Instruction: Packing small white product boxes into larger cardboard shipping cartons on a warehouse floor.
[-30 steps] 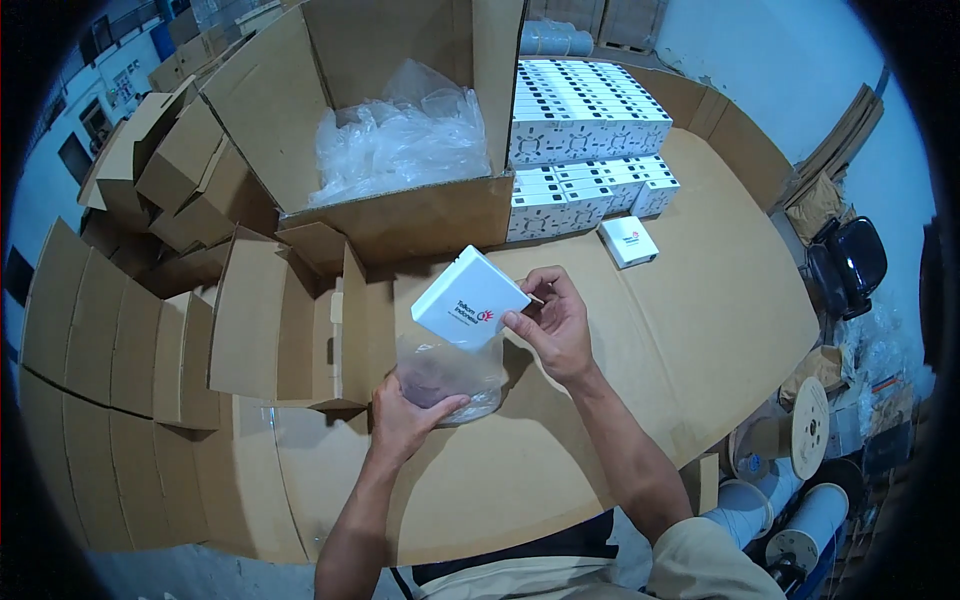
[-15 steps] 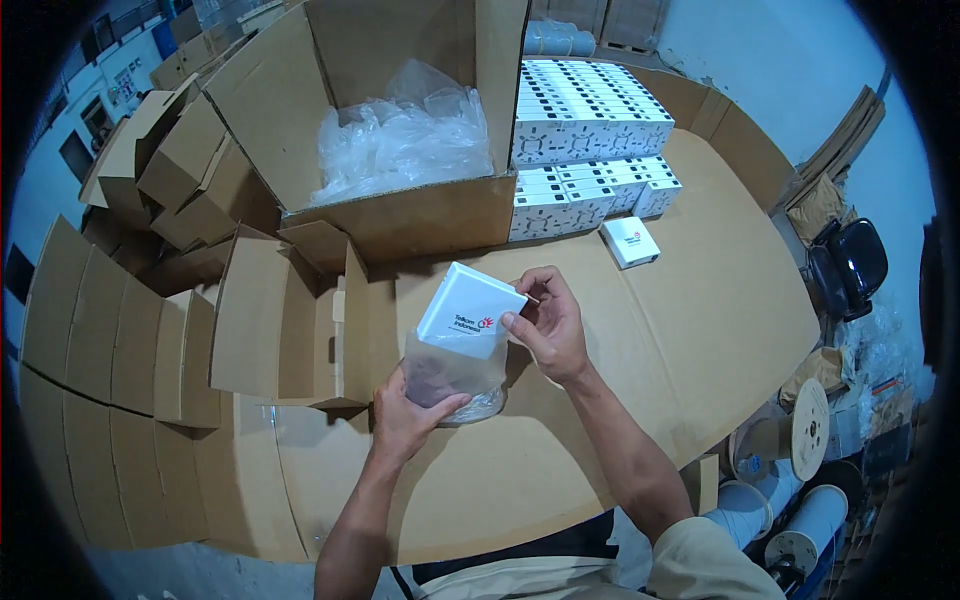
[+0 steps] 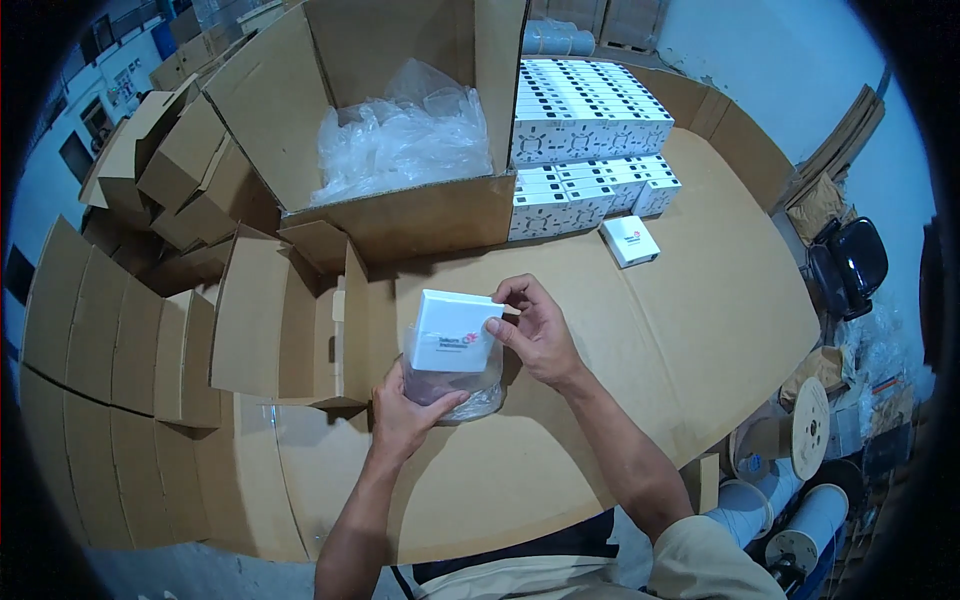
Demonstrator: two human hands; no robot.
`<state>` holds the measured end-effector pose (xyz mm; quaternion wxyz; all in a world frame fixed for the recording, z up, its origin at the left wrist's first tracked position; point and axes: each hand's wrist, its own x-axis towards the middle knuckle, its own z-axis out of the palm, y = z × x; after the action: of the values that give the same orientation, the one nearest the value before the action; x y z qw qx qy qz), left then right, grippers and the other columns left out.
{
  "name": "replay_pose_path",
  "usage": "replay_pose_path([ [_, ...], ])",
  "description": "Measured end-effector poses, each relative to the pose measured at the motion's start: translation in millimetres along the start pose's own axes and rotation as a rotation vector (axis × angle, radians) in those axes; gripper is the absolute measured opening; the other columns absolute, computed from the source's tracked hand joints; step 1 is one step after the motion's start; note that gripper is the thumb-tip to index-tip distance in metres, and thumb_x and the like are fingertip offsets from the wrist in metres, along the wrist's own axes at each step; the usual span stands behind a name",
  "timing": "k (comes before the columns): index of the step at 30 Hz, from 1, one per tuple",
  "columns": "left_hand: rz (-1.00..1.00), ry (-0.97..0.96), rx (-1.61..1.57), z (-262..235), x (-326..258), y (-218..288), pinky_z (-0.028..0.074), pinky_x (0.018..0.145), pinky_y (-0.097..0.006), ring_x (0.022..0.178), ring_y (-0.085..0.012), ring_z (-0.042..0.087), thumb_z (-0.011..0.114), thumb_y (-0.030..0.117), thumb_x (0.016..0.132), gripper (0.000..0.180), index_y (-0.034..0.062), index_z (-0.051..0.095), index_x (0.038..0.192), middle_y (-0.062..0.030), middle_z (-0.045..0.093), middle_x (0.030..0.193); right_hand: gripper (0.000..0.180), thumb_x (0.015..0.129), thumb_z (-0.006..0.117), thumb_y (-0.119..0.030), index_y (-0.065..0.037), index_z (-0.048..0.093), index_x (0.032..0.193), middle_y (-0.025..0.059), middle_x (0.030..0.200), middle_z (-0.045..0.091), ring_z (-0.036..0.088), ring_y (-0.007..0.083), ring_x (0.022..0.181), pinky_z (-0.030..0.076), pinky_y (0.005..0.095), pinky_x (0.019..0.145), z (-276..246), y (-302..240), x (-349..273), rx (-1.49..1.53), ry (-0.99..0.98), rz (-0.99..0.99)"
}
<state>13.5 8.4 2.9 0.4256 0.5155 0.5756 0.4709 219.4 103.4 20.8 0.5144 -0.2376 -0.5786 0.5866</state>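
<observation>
A small white square box (image 3: 457, 325) with a red mark and dark print sits partly inside a clear plastic bag (image 3: 445, 385), its upper part sticking out of the mouth. My left hand (image 3: 408, 412) is closed on the bag, with the thumb lying across its front. At the box's upper right edge, my right hand (image 3: 535, 335) pinches it between thumb and fingers. More clear plastic lies on the table just beneath the bag. A similar white box (image 3: 630, 242) lies by itself farther back to the right.
Tall stacks of white boxes (image 3: 590, 130) stand at the back. Beside them, a big open carton (image 3: 410, 225) holds crumpled clear bags (image 3: 410, 140). An open small carton (image 3: 300, 320) is left of my hands, with more cartons (image 3: 100, 400) beyond. Cable reels (image 3: 810, 430) stand at the right.
The white box has turned more upright and moved down and left, deeper into the bag. My right hand has moved left with it, while my left hand stays nearly still.
</observation>
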Motion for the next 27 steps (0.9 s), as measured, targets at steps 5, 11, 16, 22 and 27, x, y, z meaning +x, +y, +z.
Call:
replay_pose_path([
  [5, 0.025, 0.014, -0.005, 0.2, 2.0, -3.5, 0.056, 0.092, -0.034, 0.102, -0.0172, 0.070, 0.094, 0.017, 0.074, 0.058, -0.0006, 0.064, 0.119, -0.0116, 0.074, 0.108, 0.028, 0.097, 0.070, -0.002, -0.001, 0.052, 0.118, 0.0059, 0.110, 0.055, 0.057, 0.0116, 0.105, 0.055, 0.0285, 0.090, 1.5, 0.9, 0.0, -0.029, 0.007, 0.001],
  [11, 0.035, 0.039, -0.142, 2.8, 2.9, -1.3, 0.056, 0.087, -0.031, 0.097, -0.0143, 0.069, 0.090, 0.019, 0.082, 0.047, -0.0007, 0.063, 0.115, -0.0091, 0.073, 0.103, 0.022, 0.096, 0.071, -0.003, 0.001, 0.057, 0.112, 0.0067, 0.104, 0.062, 0.062, 0.0111, 0.098, 0.056, 0.0265, 0.084, 0.5, -0.8, 0.7, -0.079, 0.045, 0.072],
  [16, -0.045, 0.063, -0.265, 4.4, 5.1, -1.2, 0.054, 0.086, -0.028, 0.095, -0.0118, 0.068, 0.077, 0.021, 0.096, 0.035, -0.0017, 0.062, 0.117, -0.0072, 0.072, 0.103, 0.013, 0.096, 0.072, -0.002, 0.003, 0.062, 0.103, 0.0075, 0.099, 0.068, 0.065, 0.0107, 0.093, 0.056, 0.0268, 0.084, 0.6, 3.2, 2.3, -0.079, 0.058, 0.083],
  [22, 0.013, 0.105, -0.292, 14.6, 18.5, -6.4, 0.054, 0.085, -0.028, 0.093, -0.0113, 0.067, 0.075, 0.021, 0.098, 0.031, -0.0011, 0.062, 0.116, -0.0066, 0.071, 0.103, 0.008, 0.097, 0.070, -0.002, 0.004, 0.068, 0.102, 0.0110, 0.108, 0.072, 0.067, 0.0122, 0.096, 0.056, 0.0274, 0.085, -6.7, 12.8, 5.0, -0.124, -0.011, 0.087],
  [27, 0.006, 0.188, -0.291, 21.2, 31.9, -3.7, 0.053, 0.083, -0.027, 0.094, -0.0100, 0.065, 0.074, 0.021, 0.099, 0.030, -0.0002, 0.062, 0.116, -0.0063, 0.071, 0.104, 0.025, 0.099, 0.071, -0.010, 0.007, 0.068, 0.117, 0.0109, 0.108, 0.073, 0.068, 0.0130, 0.100, 0.055, 0.0265, 0.088, 11.4, 4.9, 8.7, 0.110, 0.299, 0.108],
])
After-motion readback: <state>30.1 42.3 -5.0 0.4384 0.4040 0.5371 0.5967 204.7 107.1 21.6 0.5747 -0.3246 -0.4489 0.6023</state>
